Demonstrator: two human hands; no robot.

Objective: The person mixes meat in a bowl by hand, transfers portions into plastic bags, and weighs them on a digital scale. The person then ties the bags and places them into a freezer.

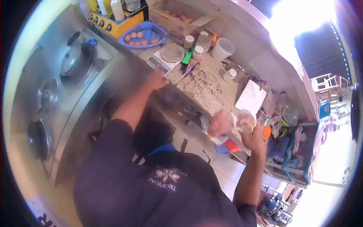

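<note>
My left hand [157, 78] is at the near edge of a white kitchen scale [166, 65], its index finger stretched to the panel beside the display. A round plate [172, 53] forms the scale's top. Just to the right of the scale lie a green-and-black lighter-like object [187, 55] and a purple-handled utensil [194, 64]. On the other side, my right hand [253, 139] is closed around a clear jar [245, 121] held over the counter's front edge. Beside the jar is a blurred pinkish bundle [221, 123], whose contents I cannot make out.
A blue basket [143, 25] of eggs and a cardboard box [166, 17] stand at the back. White-lidded jars [188, 41] and a white tub [223, 48] line the wall. A white notepad [250, 97] lies right. On the left, a stove [68, 96] carries pots.
</note>
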